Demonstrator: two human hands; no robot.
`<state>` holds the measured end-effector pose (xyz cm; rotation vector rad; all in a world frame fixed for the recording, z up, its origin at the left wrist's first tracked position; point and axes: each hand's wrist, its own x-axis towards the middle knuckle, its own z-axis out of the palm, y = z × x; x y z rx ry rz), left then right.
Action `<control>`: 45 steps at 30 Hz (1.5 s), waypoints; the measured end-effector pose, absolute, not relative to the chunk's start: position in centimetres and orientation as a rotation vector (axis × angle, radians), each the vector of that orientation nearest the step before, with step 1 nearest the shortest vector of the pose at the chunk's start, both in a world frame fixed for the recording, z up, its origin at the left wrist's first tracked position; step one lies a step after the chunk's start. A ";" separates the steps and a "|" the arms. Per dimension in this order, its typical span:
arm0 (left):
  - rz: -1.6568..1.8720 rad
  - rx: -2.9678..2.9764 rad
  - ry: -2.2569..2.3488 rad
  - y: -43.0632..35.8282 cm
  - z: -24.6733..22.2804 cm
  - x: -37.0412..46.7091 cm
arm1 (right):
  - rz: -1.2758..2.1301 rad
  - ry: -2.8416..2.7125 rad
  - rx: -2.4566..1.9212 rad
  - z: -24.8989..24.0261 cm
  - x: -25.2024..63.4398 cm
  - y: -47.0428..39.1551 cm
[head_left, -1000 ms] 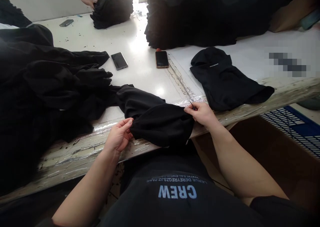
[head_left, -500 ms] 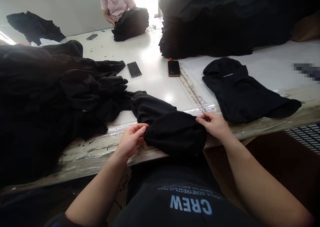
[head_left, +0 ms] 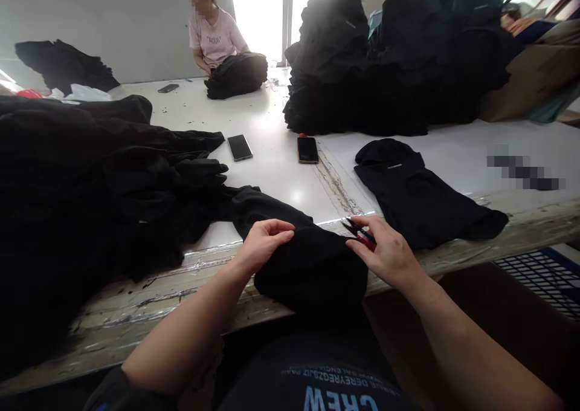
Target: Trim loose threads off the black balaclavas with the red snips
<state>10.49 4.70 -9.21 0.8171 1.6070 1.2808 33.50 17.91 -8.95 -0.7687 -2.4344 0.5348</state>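
Note:
A black cloth garment (head_left: 312, 272) lies over the table's front edge, its near end hanging toward my lap. My left hand (head_left: 265, 245) pinches its upper fold between thumb and fingers. Just right of the cloth, my right hand (head_left: 387, 251) is closed around small thread snips (head_left: 360, 233) with red on the handle; their dark blades point left and stand apart. Whether the right thumb touches the cloth I cannot tell. Farther right, a flat black hooded garment (head_left: 421, 193) with a small white mark rests on the table.
A large heap of black garments (head_left: 113, 205) covers the left side. Tall black stacks (head_left: 362, 90) stand at the back right beside a cardboard box (head_left: 530, 78). Two phones (head_left: 240, 148) lie mid-table. Across sits a person in a pink shirt (head_left: 217, 36), holding a black stack (head_left: 238, 75).
My left hand has moved up and right along the cloth's fold. The right hand has turned, and the snips show more clearly. The camera view has tilted up.

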 end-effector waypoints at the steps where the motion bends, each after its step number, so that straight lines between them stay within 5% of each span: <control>1: 1.295 0.700 1.502 4.6 -9.0 10.6 | 0.574 -2.457 -0.688 -8.2 33.2 17.7; 13: 1.313 0.365 1.093 3.9 -8.3 11.0 | 0.444 -2.608 0.116 -5.1 27.6 16.7; 45: 1.298 0.324 1.107 3.6 -8.6 10.9 | 0.460 -2.683 0.261 -4.5 26.7 17.1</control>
